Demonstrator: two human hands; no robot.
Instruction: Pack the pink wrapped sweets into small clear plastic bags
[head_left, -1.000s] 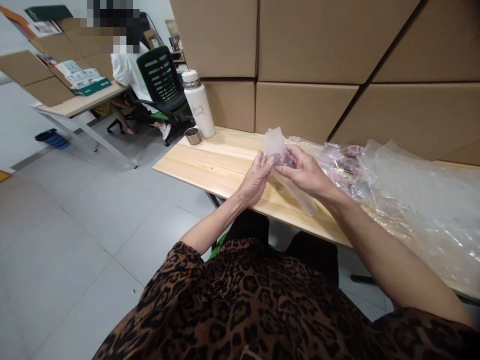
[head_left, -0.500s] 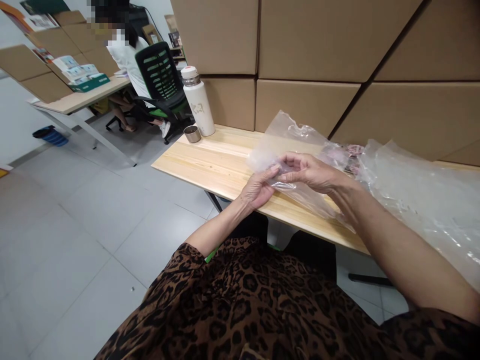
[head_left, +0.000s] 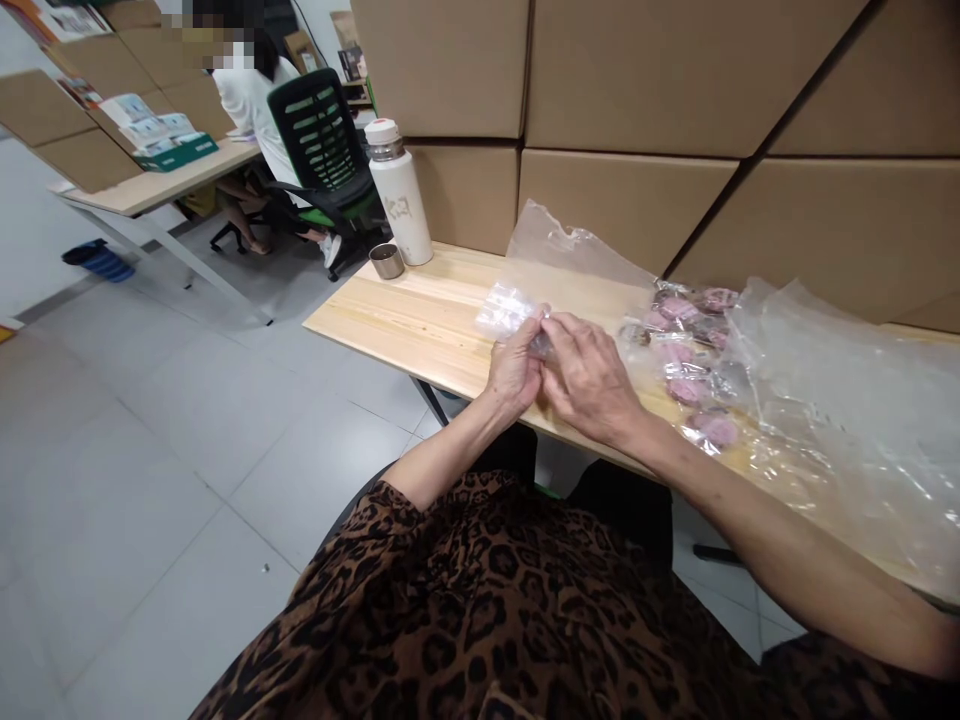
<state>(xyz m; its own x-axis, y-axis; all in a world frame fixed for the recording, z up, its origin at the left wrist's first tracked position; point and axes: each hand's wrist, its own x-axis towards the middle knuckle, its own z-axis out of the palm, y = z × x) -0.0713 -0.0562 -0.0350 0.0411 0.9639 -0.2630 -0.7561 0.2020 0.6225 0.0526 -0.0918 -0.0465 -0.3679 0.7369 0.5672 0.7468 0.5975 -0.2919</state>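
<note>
My left hand (head_left: 514,376) is closed on a crinkled clear plastic bag (head_left: 504,308), whose shiny end sticks out past the fingers. My right hand (head_left: 591,380) meets it from the right, fingertips pinched together on the same bag near the left thumb. The fingers cover the bag's middle. Behind the hands a larger translucent plastic sheet or bag (head_left: 562,248) lies on the table. Several pink round items in clear wrappers (head_left: 684,385) lie right of my right hand. What they are I cannot make out.
A big clear plastic bag (head_left: 862,410) spreads over the right of the wooden table (head_left: 375,315). A white thermos (head_left: 403,205) and a metal cup (head_left: 387,262) stand at the left end. Stacked cardboard boxes (head_left: 630,205) line the back. A person sits at another desk, far left.
My right hand has turned over and come down close to my left. The gathered bag now shows its end on the left, and the wrapped pink items at right are uncovered.
</note>
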